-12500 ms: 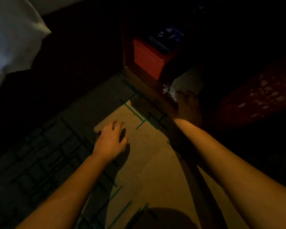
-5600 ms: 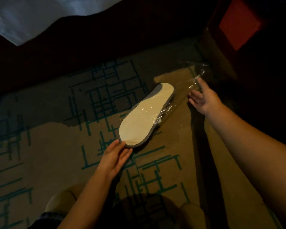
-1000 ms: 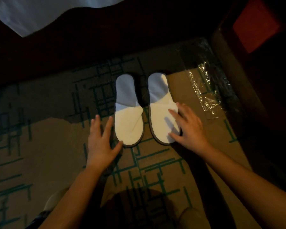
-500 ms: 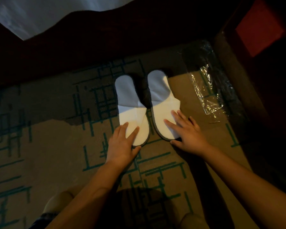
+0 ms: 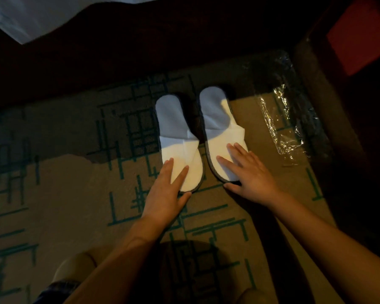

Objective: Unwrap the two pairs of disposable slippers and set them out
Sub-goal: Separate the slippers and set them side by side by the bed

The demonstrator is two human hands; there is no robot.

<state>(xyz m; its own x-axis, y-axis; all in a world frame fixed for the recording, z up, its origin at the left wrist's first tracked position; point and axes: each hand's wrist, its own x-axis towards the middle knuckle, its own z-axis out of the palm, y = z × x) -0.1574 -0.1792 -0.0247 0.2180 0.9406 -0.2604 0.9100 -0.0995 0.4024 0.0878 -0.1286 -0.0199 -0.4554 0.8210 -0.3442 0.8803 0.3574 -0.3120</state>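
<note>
Two slippers sit side by side on the carpet [image 5: 53, 194], toes pointing away, nearly touching along their inner edges. On the left, the left hand [image 5: 165, 194] lies flat and spread over the near end of the left slipper [image 5: 178, 137], fingers on the white upper, thumb hooked round the near edge. Just beside it, the right slipper [image 5: 219, 128] gets the same treatment: the right hand [image 5: 248, 174] is spread flat across its near end, thumb down on the carpet at the rim. Further right, the empty clear wrapper [image 5: 285, 126] lies crumpled on the carpet, apart from the pair.

So this looks like the squaring-up of pair one: unwrapped, set down, being nudged level. That puts the job roughly at halfway. No second pair is in sight from here; the dark corner on the right hides whatever is there. Next up, I'd say: lift both hands off, find that second packet, tear the film, and lay its slippers beside these.
</note>
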